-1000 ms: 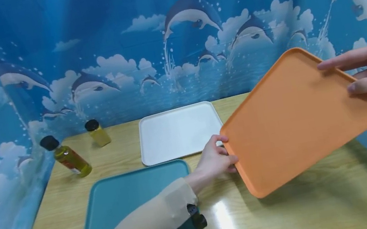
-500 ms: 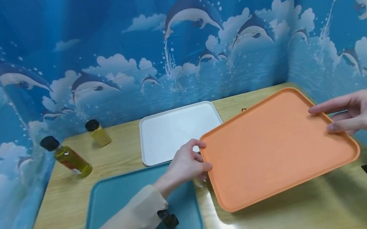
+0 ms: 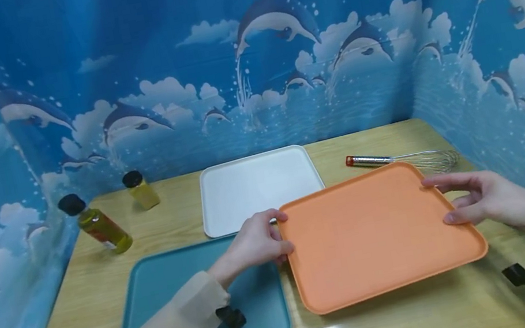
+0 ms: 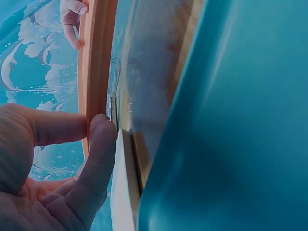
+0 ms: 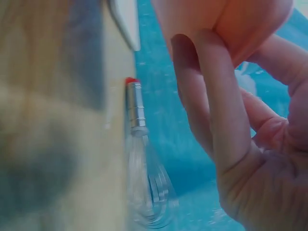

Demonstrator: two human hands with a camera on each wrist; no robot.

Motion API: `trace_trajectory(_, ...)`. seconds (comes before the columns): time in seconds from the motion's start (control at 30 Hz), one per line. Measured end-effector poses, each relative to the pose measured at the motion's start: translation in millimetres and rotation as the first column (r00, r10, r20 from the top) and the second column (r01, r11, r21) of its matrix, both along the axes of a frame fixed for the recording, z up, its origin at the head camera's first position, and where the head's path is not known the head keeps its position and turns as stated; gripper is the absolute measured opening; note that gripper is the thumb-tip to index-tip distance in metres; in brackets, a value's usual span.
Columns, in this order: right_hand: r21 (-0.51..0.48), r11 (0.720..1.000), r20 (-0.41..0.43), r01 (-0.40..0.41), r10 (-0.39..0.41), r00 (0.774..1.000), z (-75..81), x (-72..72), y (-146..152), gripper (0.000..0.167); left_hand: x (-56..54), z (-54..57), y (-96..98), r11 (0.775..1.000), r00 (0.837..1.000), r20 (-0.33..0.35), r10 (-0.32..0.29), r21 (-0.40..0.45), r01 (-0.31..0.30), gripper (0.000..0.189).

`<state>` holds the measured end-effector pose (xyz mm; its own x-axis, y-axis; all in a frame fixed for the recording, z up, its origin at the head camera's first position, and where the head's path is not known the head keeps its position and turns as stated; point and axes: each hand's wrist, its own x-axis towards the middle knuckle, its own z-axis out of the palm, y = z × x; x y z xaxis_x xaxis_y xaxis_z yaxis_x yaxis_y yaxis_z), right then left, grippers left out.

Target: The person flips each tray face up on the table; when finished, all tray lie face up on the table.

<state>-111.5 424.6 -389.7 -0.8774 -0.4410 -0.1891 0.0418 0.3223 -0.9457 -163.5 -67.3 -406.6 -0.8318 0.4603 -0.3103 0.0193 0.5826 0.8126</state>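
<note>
Both hands carry an orange tray (image 3: 380, 234) above the right half of the table, its right side tilted a little upward. My left hand (image 3: 258, 241) pinches the tray's left edge between thumb and fingers; the left wrist view shows thumb and finger on either side of the orange rim (image 4: 98, 62). At the opposite edge my right hand (image 3: 485, 201) grips the rim, thumb on top and fingers underneath, as the right wrist view shows the fingers (image 5: 224, 101) against the underside. A teal tray (image 3: 172, 279) lies partly beneath my left forearm.
A white tray (image 3: 256, 185) lies at the back middle of the wooden table (image 3: 75, 326). Behind the orange tray is a whisk (image 3: 372, 160) with a red-tipped metal handle. An oil bottle (image 3: 102, 227) and a smaller black-capped yellow bottle (image 3: 143, 194) stand at the back left.
Both hands have brought the orange tray down and to the left, and it is more level now. The whisk behind it has come into view.
</note>
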Motion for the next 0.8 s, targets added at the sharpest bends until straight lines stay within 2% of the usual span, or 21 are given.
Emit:
trace_trajectory(0.13, -0.001, 1.000, 0.031, -0.007, 0.007, 0.999, -12.0, 1.9, 2.1, 0.070, 1.7, -4.9, 1.7, 1.000, 0.999, -0.030, -0.029, -0.006, 0.029, 0.063)
trace_trajectory(0.43, -0.023, 0.998, 0.123, -0.050, 0.052, 0.991, -31.4, -1.7, 3.0, 0.063, 5.6, -12.8, 9.4, 0.996, 0.998, -0.035, -0.051, -0.076, 0.048, 0.063)
trace_trajectory(0.6, -0.052, 0.995, 0.196, -0.089, 0.098, 0.976, -36.5, -4.1, 2.5, 0.064, 5.5, -16.1, 12.2, 0.995, 0.999, -0.010, -0.050, -0.084, 0.049, 0.063)
trace_trajectory(0.8, -0.007, 0.994, 0.218, -0.109, 0.108, 0.970, -40.3, -5.7, -1.4, 0.062, 6.0, -16.8, 15.6, 0.993, 0.998, 0.016, -0.065, -0.099, 0.066, 0.061)
